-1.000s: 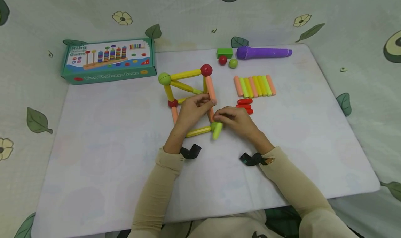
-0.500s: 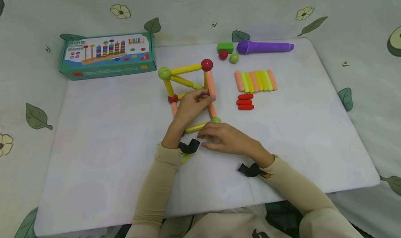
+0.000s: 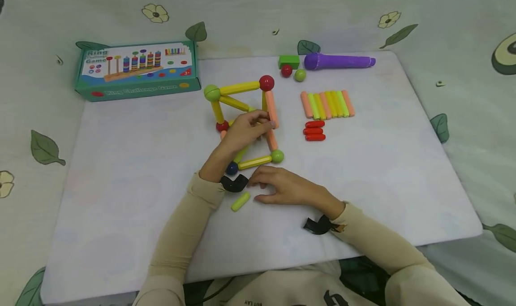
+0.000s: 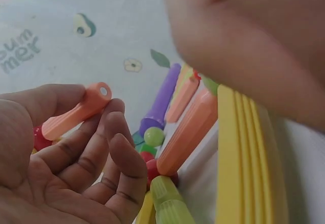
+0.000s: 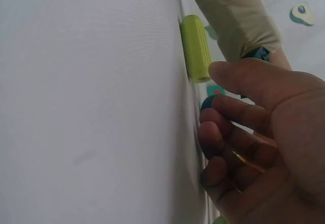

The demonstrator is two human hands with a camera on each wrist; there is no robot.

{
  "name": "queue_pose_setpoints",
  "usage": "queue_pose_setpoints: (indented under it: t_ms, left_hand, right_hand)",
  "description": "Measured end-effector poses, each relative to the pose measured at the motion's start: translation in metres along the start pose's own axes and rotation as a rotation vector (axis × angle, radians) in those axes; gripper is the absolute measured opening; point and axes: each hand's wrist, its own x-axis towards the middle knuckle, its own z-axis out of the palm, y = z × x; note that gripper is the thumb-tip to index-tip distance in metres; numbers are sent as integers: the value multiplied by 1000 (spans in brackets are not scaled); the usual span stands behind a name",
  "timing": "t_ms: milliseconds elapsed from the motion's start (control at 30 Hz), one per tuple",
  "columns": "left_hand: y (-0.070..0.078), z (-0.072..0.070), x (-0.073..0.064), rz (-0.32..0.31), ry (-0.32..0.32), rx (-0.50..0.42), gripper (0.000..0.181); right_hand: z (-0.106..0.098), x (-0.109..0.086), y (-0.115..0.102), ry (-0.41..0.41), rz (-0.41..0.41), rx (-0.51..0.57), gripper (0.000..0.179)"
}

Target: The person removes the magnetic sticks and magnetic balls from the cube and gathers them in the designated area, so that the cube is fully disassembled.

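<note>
My left hand (image 3: pixel 245 131) pinches the free end of a salmon magnetic stick (image 3: pixel 271 108) between thumb and fingers. The stick's far end meets a red ball (image 3: pixel 267 83) on a frame of sticks and balls. In the left wrist view the salmon stick (image 4: pixel 76 113) shows a round metal disc in its end. My right hand (image 3: pixel 288 186), fingers loosely bent and holding nothing, rests low near the table. Close to its thumb lies a short light-green stick (image 3: pixel 240 201), also seen in the right wrist view as a ribbed green stick (image 5: pixel 196 49). The left hand hides part of the frame.
A row of sticks (image 3: pixel 327 105) and several red pieces (image 3: pixel 314 131) lie to the right. Behind are a purple microphone-shaped toy (image 3: pixel 340 61), a green block (image 3: pixel 289 62), a red ball (image 3: pixel 286 71) and a green ball (image 3: pixel 300 75). A game box (image 3: pixel 138 71) stands back left.
My right hand has let go of the light-green stick and moved toward the front left, away from the green ball. The stick now lies on the table. My left hand still pinches the salmon stick.
</note>
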Motion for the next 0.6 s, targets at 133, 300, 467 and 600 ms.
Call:
queue_pose_setpoints:
  t_ms: [133, 300, 467, 600]
  left_hand:
    - [0, 1, 2, -16, -30, -17, 36]
    - [0, 2, 3, -25, -33, -11, 37]
    - [-3, 2, 2, -12, -28, -37, 33]
    - [-5, 3, 1, 14, -34, -63, 30]
  right_hand:
    - [1, 2, -2, -1, 5, 19, 30]
    - [6, 6, -2, -8, -14, 10, 30]
    - [14, 7, 0, 10, -63, -33, 27]
    - [19, 7, 0, 17, -126, -80, 23]
